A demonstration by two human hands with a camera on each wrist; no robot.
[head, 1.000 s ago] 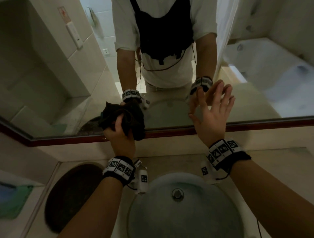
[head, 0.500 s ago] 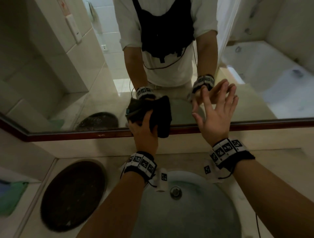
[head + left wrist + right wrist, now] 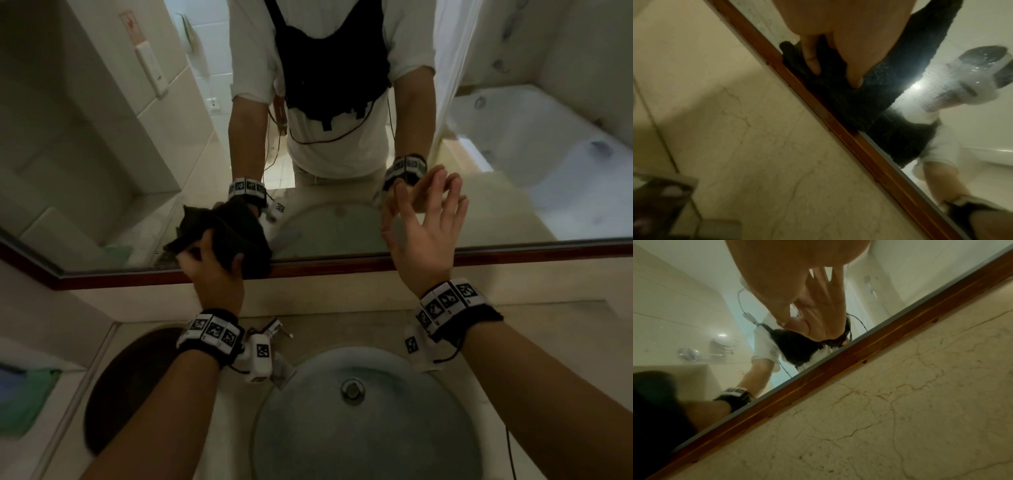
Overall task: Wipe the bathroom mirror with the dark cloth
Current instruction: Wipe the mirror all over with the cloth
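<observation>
Bathroom, sink [image 3: 370, 411] below mirror [image 3: 102, 154]. Left hand [image 3: 212, 274] is gripping bunched cloth [image 3: 236, 236], pressing it on glass at the wooden frame [image 3: 818, 105]. Right hand [image 3: 424, 233] is hovering spread, holding nothing. Advice: flatten cloth, keep even pressure, overlap strokes, stay off frame.

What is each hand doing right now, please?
Left hand: grips the dark cloth against the mirror.
Right hand: open, holding nothing.

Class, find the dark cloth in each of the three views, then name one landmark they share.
Head: dark cloth left of centre, at the mirror's bottom edge.
Left wrist: upper centre, under fingers, along the frame.
Right wrist: probably the blurred dark mass far left.
Shared landmark: wooden mirror frame.
</observation>
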